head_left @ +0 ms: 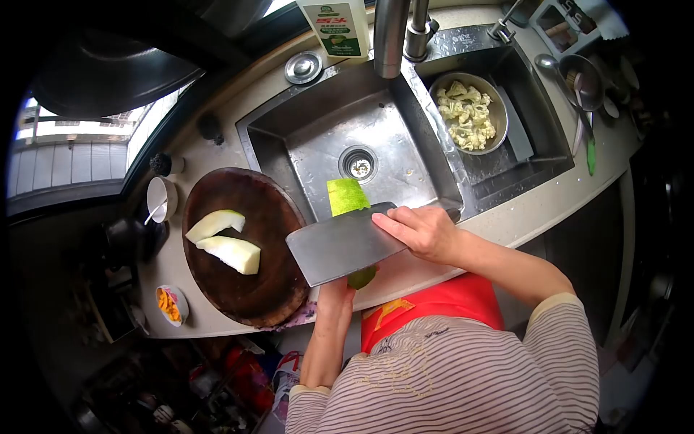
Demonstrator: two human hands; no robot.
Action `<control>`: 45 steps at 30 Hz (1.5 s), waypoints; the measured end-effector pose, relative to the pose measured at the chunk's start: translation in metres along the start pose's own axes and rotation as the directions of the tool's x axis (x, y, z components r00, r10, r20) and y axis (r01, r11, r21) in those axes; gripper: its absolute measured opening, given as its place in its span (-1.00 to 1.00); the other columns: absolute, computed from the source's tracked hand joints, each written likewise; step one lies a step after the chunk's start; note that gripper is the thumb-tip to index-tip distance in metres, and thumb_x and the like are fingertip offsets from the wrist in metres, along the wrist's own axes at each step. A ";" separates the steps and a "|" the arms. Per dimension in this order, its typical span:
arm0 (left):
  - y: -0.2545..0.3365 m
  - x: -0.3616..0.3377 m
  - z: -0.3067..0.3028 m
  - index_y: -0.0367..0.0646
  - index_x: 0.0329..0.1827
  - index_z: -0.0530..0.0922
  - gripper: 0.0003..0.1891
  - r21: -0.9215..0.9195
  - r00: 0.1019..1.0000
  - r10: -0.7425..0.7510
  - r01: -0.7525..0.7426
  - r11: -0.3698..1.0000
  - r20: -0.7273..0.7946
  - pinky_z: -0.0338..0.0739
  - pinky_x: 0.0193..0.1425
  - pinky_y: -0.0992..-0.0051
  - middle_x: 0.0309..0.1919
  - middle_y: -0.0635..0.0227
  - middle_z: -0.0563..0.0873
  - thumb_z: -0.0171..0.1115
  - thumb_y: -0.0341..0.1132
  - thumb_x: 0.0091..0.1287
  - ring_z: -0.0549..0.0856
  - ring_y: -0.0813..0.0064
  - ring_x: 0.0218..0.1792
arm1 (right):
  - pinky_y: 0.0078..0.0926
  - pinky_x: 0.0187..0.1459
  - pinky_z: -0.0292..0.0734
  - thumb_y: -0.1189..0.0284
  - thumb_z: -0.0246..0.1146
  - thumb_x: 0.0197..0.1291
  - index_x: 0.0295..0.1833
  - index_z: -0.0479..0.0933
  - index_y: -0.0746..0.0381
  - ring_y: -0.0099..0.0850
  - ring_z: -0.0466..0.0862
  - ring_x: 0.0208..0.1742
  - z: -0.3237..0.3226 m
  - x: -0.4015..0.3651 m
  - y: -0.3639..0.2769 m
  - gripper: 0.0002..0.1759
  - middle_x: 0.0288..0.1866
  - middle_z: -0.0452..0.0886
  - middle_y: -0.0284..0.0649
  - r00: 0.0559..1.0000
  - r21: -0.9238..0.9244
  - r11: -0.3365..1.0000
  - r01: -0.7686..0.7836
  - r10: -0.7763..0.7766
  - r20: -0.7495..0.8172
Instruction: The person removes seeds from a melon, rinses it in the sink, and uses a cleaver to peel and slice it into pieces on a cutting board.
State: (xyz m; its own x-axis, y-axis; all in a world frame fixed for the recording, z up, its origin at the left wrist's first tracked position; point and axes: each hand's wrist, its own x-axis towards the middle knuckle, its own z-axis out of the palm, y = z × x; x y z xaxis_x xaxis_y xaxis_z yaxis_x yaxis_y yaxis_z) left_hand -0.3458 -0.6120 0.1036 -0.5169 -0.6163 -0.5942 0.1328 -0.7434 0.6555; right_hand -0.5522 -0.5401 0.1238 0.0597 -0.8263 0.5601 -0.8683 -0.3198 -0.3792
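Note:
In my right hand (426,231) is a cleaver (343,246), its wide dark blade reaching left over the counter's front edge by the sink. Under the blade, my left hand (336,293) grips a winter melon piece (347,195). The far end of this piece is bright green and looks peeled, while a dark green part shows near my fingers. The blade hides the middle of the piece and most of my left fingers. Two pale winter melon pieces (230,253) lie on the round wooden chopping board (267,293) to the left.
The steel sink (318,119) has a drain with small scraps. A bowl of cauliflower (470,117) stands in the right basin. At left are a white bowl (162,200) and a dish of orange pieces (170,305). A tap (390,43) hangs over the sink; ladles (564,79) lie far right.

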 end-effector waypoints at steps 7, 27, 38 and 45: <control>0.006 0.002 0.004 -0.27 0.10 0.43 -0.41 -0.085 0.994 0.090 -0.085 0.993 0.067 0.65 -0.43 0.31 -0.23 0.12 0.65 0.28 0.01 0.18 0.68 0.24 -0.42 | -0.56 -0.54 0.53 0.49 0.21 -0.05 0.07 0.53 0.23 -0.47 0.59 -0.55 0.028 -0.007 0.021 -0.55 -0.28 0.58 -0.27 0.998 -0.012 1.000 -0.011 0.012 0.068; 0.005 -0.007 -0.006 -0.11 0.19 0.44 -0.59 -0.048 0.959 0.243 -0.252 0.966 -0.146 0.53 0.14 0.39 0.09 0.33 0.56 0.00 -0.05 0.43 0.59 0.43 0.05 | -0.48 -0.56 0.51 0.51 0.22 -0.03 0.10 0.52 0.19 -0.42 0.56 -0.58 0.012 0.009 -0.027 -0.54 -0.27 0.55 -0.27 0.999 0.182 0.983 -0.040 0.038 0.016; -0.012 0.000 -0.036 -0.11 0.11 0.49 -0.55 -0.162 0.961 0.254 -0.269 0.949 -0.107 0.64 -0.03 0.29 -0.02 0.30 0.63 0.09 0.02 0.32 0.65 0.32 -0.04 | -0.54 -0.59 0.51 0.49 0.22 0.01 0.13 0.51 0.14 -0.48 0.57 -0.59 0.045 -0.005 -0.015 -0.53 -0.29 0.53 -0.31 0.999 0.031 0.999 0.015 -0.014 -0.040; 0.024 -0.011 0.005 -0.29 0.03 0.46 -0.62 -0.071 0.993 0.121 -0.121 0.990 -0.012 0.64 -0.39 0.30 -0.26 0.15 0.64 0.15 -0.27 0.18 0.68 0.23 -0.44 | -0.45 -0.60 0.53 0.50 0.20 0.03 0.13 0.48 0.07 -0.32 0.60 -0.57 0.056 -0.019 0.017 -0.54 -0.32 0.49 -0.28 0.976 -0.014 0.979 -0.201 0.202 0.077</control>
State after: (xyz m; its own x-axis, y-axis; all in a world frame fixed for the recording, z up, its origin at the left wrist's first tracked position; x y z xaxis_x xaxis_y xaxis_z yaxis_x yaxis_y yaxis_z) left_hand -0.3412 -0.6221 0.1280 -0.4873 -0.7046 -0.5158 0.2541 -0.6796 0.6882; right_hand -0.5400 -0.5554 0.0652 -0.0789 -0.9071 0.4135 -0.8692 -0.1404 -0.4740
